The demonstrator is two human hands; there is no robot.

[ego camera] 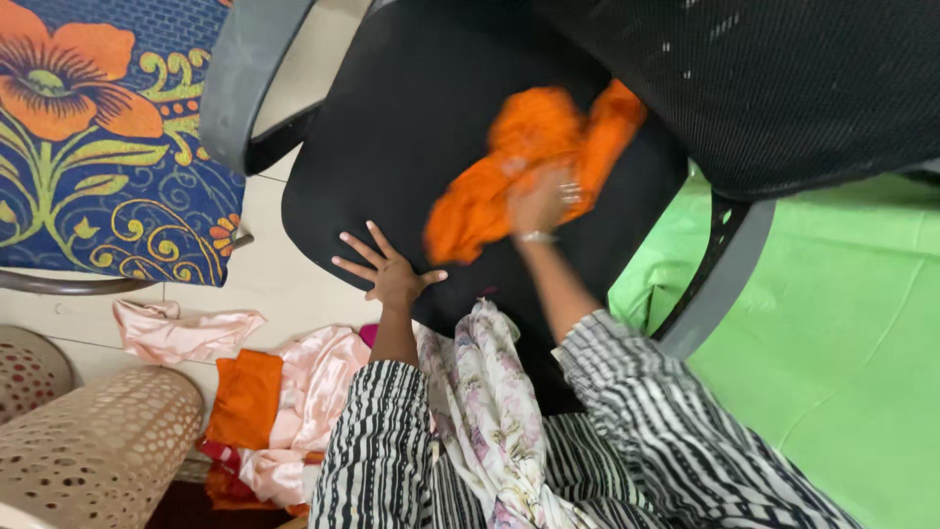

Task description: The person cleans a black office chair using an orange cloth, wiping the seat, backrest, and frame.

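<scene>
Two hands are at work over the black seat point(392, 127) of an office chair. Left hand point(390, 271) lies open, fingers spread, palm flat on the near edge of the seat. Right hand point(540, 199) is blurred and sits on an orange cloth point(529, 147); whether it grips the cloth cannot be told. Orange cloth lies bunched on the seat, right of centre, just below the mesh backrest point(783, 88). Both forearms wear black-and-white striped sleeves point(377, 446). A floral scarf point(490, 402) hangs between them. Pink and orange garments point(284, 392) lie heaped on the floor, near left, beside a perforated beige basket point(98, 451). Green sheet point(842, 323) covers the right side.
</scene>
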